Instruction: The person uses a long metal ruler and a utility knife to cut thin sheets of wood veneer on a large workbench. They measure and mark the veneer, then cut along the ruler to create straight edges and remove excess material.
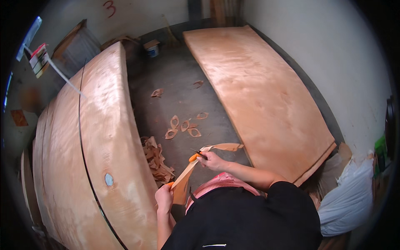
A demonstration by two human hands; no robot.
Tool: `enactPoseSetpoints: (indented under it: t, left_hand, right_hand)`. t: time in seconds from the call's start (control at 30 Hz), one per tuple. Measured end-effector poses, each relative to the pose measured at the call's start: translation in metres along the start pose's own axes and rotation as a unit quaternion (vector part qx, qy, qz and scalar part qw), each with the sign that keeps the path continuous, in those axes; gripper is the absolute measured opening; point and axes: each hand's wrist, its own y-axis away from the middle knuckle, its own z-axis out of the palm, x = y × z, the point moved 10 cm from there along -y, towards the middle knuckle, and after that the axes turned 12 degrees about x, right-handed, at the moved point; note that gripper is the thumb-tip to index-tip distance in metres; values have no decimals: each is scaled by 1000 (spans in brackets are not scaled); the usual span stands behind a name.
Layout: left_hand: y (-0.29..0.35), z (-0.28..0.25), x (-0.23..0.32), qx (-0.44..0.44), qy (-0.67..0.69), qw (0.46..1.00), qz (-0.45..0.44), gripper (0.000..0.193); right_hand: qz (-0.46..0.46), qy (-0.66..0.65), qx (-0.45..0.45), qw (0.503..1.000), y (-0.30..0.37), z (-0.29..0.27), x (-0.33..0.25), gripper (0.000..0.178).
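Note:
A long thin strip of wood veneer point(186, 175) stretches between my two hands, in front of my body. My left hand point(163, 199) grips its lower end, with an orange cover on a fingertip. My right hand point(212, 161) is closed around a small dark-handled tool point(201, 155) that looks like a knife, its thin tip pointing up and left. Another orange fingertip cover point(194, 157) on this hand presses against the strip. Beyond my right hand, the strip's free end point(227, 146) reaches towards the right-hand stack. My right fingers partly hide the tool.
On the left stands a large stack of veneer sheets point(121, 166) with a hole point(109, 179) and a dark strap point(85, 162) across it. Another stack point(266, 96) lies right. Veneer scraps point(156, 160) and several leaf-shaped cut-outs point(184, 125) litter the floor. A white plastic sack point(350, 196) sits lower right.

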Motion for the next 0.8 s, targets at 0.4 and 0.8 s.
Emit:
enactPoseSetpoints:
  t: [0.4,0.8]
  left_hand:
    - [-130,-38,-67,51,73,994,-58,29]
    - [-145,-155,-135,272,51,921,-275,34]
  right_hand:
    - [-104,44,-49,992,-179,17,-102,13]
    - [-217,38,-359,907,-341,176,-244,12]
